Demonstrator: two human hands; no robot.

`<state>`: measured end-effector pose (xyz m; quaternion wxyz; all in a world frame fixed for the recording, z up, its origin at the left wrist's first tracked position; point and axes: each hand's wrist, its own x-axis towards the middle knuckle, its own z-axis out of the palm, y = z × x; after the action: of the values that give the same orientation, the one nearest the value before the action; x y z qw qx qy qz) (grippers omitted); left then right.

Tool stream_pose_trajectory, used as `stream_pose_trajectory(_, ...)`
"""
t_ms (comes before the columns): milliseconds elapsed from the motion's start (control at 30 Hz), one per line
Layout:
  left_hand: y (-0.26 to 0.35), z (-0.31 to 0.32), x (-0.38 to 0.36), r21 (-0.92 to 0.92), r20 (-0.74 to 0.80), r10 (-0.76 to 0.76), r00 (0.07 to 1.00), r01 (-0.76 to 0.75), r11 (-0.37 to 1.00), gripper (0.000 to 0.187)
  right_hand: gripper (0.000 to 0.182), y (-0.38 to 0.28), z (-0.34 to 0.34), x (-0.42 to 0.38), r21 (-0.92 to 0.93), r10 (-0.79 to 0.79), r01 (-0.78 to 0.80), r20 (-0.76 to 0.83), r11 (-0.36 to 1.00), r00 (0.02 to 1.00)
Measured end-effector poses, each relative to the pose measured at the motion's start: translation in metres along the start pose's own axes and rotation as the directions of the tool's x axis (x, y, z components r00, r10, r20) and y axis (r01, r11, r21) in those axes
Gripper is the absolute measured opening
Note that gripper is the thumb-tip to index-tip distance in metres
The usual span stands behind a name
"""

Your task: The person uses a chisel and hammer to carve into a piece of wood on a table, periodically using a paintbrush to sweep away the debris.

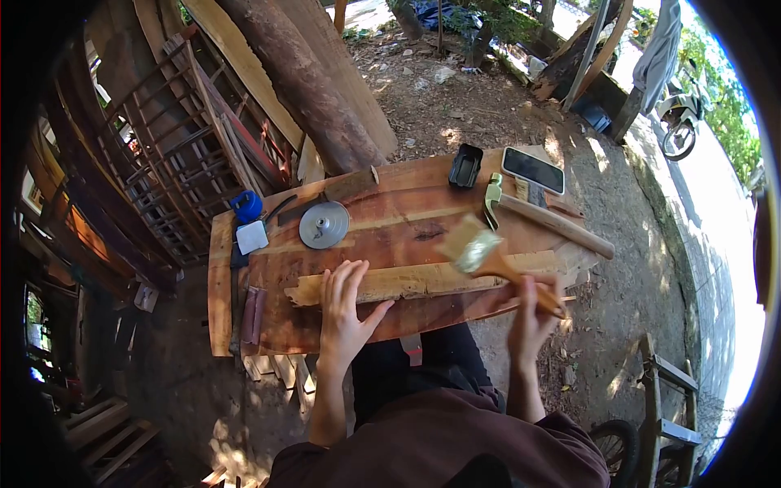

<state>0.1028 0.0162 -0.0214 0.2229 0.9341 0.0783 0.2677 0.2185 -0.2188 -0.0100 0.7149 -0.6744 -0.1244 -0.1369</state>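
A long, rough-edged wooden board [415, 282] lies across the near part of the wooden table [382, 183]. My left hand [346, 313] rests on the board near its left end, fingers stretched out and thumb apart. Above the board's right part is a wide brush [496, 264], its pale bristles pointing up and left. My right hand [533, 313] is closed round the brush's wooden handle. Beyond the brush lies a hammer [553, 225] with a green and metal head.
A metal disc [324, 224], a blue tape measure [246, 206] and a sanding block [253, 315] lie at the left. A black tray [465, 166] and a phone [533, 169] sit at the far edge. A log [305, 85] leans beyond the table.
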Motion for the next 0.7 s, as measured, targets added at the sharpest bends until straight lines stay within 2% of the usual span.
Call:
stream_pose_trajectory(33, 0.002, 0.001, 0.001, -0.047, -0.054, -0.046, 0.998, 0.043, 0.998, 0.073, 0.008, -0.026, 0.026, -0.008, 0.188, 0.065, -0.087, 0.125, 0.978, 0.990)
stream_pose_trajectory(67, 0.004, 0.001, 0.001, -0.097, -0.106, -0.095, 0.990, 0.085, 0.992, 0.081, 0.009, -0.018, 0.038, -0.019, 0.107, 0.068, -0.092, 0.207, 0.990, 0.976)
stream_pose_trajectory(100, 0.004, 0.000, 0.001, -0.092, -0.110, -0.100, 0.989, 0.090, 0.992, 0.081, 0.011, -0.012, 0.052, -0.028, 0.271, 0.166, -0.270, 0.350, 0.924, 0.922)
stream_pose_trajectory(200, -0.001, -0.003, -0.001, -0.155, -0.089, -0.133, 0.987, 0.119, 0.981, 0.090, 0.013, 0.002, 0.075, -0.044, 0.183, 0.136, -0.267, 0.524, 0.946, 0.841)
stream_pose_trajectory(267, -0.005, -0.004, -0.002, -0.009, 0.045, -0.066, 0.997, 0.067, 0.998, 0.081, 0.012, 0.005, 0.067, -0.041, 0.117, 0.133, -0.218, 0.496, 0.969, 0.858)
stream_pose_trajectory(333, -0.005, -0.001, -0.004, 0.037, 0.044, -0.054, 0.998, 0.052, 0.998, 0.076, 0.012, 0.008, 0.052, -0.032, 0.117, 0.205, -0.268, 0.385, 0.956, 0.900)
stream_pose_trajectory(367, -0.005, 0.000, -0.004, 0.083, 0.048, -0.035, 0.998, 0.031, 0.996, 0.071, 0.010, 0.013, 0.040, -0.025, 0.065, 0.135, -0.163, 0.311, 0.984, 0.941)
stream_pose_trajectory(400, -0.004, 0.000, -0.004, 0.079, 0.049, -0.037, 0.998, 0.033, 0.996, 0.071, 0.009, 0.004, 0.026, -0.016, 0.172, 0.256, -0.322, 0.321, 0.931, 0.912)
stream_pose_trajectory(467, -0.002, 0.001, -0.003, 0.035, 0.012, -0.059, 0.998, 0.059, 0.998, 0.065, 0.011, 0.026, -0.010, 0.000, -0.018, 0.098, -0.097, 0.132, 0.995, 0.986)
stream_pose_trajectory(500, -0.003, 0.001, -0.004, 0.029, 0.014, -0.061, 0.998, 0.060, 0.998, 0.065, 0.012, 0.005, -0.018, 0.009, 0.038, 0.130, -0.134, 0.083, 0.990, 0.988)
stream_pose_trajectory(533, -0.005, 0.001, -0.004, 0.033, 0.019, -0.048, 0.999, 0.047, 0.998, 0.065, 0.012, 0.004, -0.034, 0.016, -0.002, 0.074, -0.074, 0.021, 0.997, 0.997)
stream_pose_trajectory(567, -0.006, 0.002, -0.004, 0.038, 0.024, -0.034, 0.999, 0.034, 0.999, 0.065, 0.020, 0.004, -0.049, 0.024, -0.088, 0.024, -0.029, -0.065, 0.996, 0.998)
stream_pose_trajectory(633, -0.007, 0.002, -0.005, 0.038, 0.013, -0.026, 1.000, 0.025, 0.999, 0.065, 0.019, 0.004, -0.084, 0.035, -0.132, -0.044, 0.021, -0.179, 0.991, 0.983)
stream_pose_trajectory(700, -0.007, 0.003, -0.005, 0.042, 0.000, -0.016, 1.000, 0.016, 0.999, 0.064, 0.021, 0.009, -0.121, 0.041, -0.260, -0.122, 0.038, -0.314, 0.965, 0.942)
